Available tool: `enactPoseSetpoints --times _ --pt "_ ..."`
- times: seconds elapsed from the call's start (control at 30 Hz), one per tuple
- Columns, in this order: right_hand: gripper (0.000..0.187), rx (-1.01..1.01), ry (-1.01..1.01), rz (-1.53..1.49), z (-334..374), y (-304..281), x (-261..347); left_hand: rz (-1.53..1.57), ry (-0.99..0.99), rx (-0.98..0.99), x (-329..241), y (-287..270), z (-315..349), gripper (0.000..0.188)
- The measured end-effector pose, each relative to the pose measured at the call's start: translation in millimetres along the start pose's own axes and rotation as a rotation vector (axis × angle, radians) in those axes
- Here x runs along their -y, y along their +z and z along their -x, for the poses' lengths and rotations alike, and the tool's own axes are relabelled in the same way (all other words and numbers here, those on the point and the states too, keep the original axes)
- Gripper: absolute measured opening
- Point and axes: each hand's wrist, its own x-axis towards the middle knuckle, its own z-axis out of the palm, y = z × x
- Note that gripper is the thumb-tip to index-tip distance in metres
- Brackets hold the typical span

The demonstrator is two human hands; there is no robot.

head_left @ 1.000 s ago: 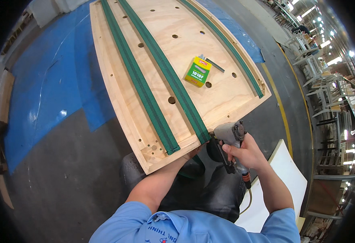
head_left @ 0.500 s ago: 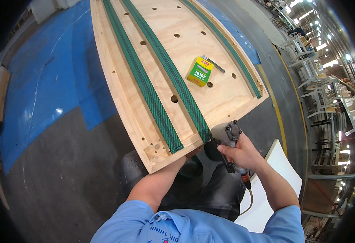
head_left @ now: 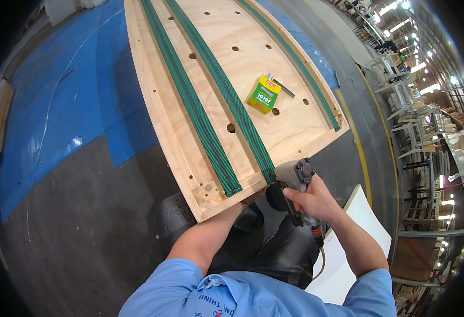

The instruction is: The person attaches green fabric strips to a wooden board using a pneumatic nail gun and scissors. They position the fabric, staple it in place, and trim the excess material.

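Note:
My right hand (head_left: 312, 201) is wrapped round a grey pneumatic staple gun (head_left: 294, 175), whose nose sits at the near rail of a pale wooden frame (head_left: 306, 149). The gun is against the near end of a green webbing strap (head_left: 235, 108). My left hand (head_left: 253, 198) reaches beneath the near rail by that same strap; its fingers are mostly hidden, and a loose dark green length hangs below. To the left runs a second green strap (head_left: 189, 113), its end folded on the rail. A third green strap (head_left: 295, 58) lies along the right side.
A yellow-green box of staples (head_left: 263, 95) rests on the perforated plywood panel (head_left: 210, 31), beside a loose staple strip (head_left: 284, 89). An air hose (head_left: 322, 264) trails from the gun. A white board (head_left: 356, 232) lies at right, blue sheeting (head_left: 73, 95) at left.
The frame appears shifted slightly in the view. Both hands keep nearly the same places, with the staple gun still at the strap's near end.

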Motion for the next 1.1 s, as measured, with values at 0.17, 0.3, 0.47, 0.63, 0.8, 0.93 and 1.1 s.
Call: enactPoseSetpoints --times 0.17,0.3,0.47,0.63,0.8,0.93,1.1 --pt "0.042 0.014 -0.011 -0.057 4 3 -1 1.414 -0.151 0.072 4 -1 0 0.069" --pt "0.043 0.052 -0.04 -0.078 2 12 -2 2.426 -0.385 0.119 3 1 4 0.068" --pt "0.04 0.022 -0.019 -0.055 4 12 -7 2.602 -0.399 0.151 7 4 2 0.065" --pt "0.037 -0.034 -0.091 -0.189 16 5 -18 2.732 -0.526 0.322 35 2 -5 0.06" --pt "0.033 -0.11 -0.137 -0.247 40 -23 -45 3.363 -0.154 1.325 114 4 -2 0.041" --pt "0.031 -0.153 -0.151 -0.264 48 -29 -50 3.67 -0.542 1.703 176 35 11 0.031" --pt "0.032 -0.137 -0.17 -0.283 47 -30 -48 3.729 -0.387 1.97 193 138 -19 0.027"
